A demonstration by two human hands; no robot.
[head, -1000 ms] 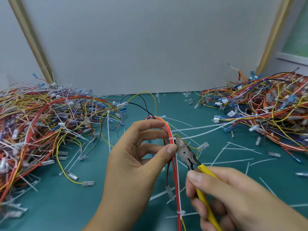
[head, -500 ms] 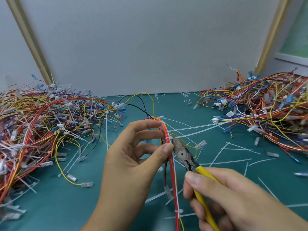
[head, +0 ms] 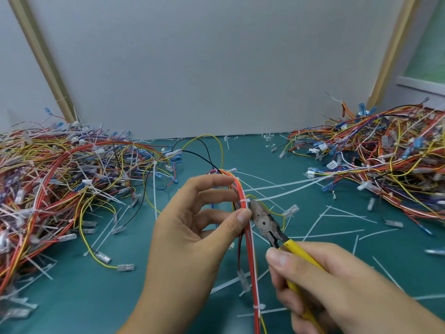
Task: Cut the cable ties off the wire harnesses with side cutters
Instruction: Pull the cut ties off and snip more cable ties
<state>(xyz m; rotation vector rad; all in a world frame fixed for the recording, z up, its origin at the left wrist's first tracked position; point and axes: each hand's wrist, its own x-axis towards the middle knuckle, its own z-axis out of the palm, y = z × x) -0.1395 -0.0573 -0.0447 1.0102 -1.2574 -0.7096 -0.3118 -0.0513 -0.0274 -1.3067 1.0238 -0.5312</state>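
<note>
Two hands at work. Left hand [head: 192, 232] pinches the red-and-orange wire harness [head: 250, 249] between thumb and fingers, just below a white cable tie [head: 245, 201]. Right hand [head: 337, 285] is curled round the yellow handles of the side cutters [head: 263, 221], whose nose touches that tie; jaw gap not readable. Cut tie strips [head: 337, 235] litter the green mat [head: 96, 297]. Harness piles sit far left [head: 60, 184] and far right [head: 385, 165].

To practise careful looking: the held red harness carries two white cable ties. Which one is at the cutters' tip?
The upper cable tie, above the thumb of the left hand: the side cutters reach it. The lower cable tie sits farther down, untouched.
</note>
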